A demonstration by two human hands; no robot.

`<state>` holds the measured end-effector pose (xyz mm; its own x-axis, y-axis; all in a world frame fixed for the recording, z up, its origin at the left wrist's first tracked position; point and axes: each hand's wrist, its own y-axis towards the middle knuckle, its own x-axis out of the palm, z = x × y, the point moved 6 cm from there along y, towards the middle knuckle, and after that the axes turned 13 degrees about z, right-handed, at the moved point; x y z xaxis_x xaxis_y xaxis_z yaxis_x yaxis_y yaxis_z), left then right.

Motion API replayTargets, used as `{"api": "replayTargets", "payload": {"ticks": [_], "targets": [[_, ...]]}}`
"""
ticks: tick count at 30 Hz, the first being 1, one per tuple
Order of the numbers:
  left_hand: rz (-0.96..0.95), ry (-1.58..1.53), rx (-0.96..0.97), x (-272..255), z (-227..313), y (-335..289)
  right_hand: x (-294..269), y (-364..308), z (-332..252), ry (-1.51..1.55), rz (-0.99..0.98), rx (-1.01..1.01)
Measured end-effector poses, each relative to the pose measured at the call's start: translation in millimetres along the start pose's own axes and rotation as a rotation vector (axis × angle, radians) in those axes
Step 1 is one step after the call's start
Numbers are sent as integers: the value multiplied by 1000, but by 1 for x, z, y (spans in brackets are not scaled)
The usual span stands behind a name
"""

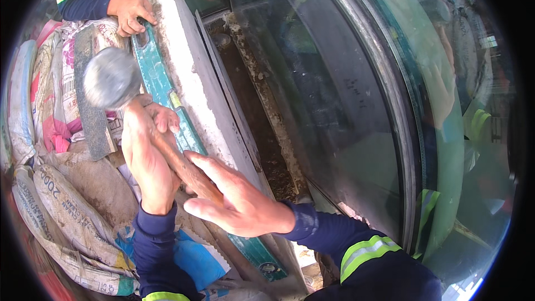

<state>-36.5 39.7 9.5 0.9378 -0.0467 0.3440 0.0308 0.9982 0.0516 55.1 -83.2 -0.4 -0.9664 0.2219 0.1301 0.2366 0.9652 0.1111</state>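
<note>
A mallet [181, 161] with a rounded grey head and a wooden handle slants across the middle of the view; its head is blurred. My left hand [147, 153] is closed around the handle just below the head. Lower down, my right hand [242, 200] has the handle's butt end between thumb and fingers, in a loose hold. Beneath my hands a long green spirit level [156, 72] lies along a pale, rough-edged slab [186, 61]. A co-worker's hand [132, 15] rests on the level's far end. My hands and the mallet cover the level's middle.
Stacked woven sacks [72, 212] fill the left side, with a dark grey strip [92, 117] on them. Right of the slab runs a narrow dirty gap [256, 111], then a large reflective glass panel [345, 67] in a metal frame. A blue sheet [198, 259] lies near my left forearm.
</note>
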Motion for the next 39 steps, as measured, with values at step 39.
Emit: {"api": "replayTargets", "payload": {"ticks": [39], "targets": [[-332, 1607, 226, -39, -31, 55, -99, 296, 316, -569, 471, -123]]}}
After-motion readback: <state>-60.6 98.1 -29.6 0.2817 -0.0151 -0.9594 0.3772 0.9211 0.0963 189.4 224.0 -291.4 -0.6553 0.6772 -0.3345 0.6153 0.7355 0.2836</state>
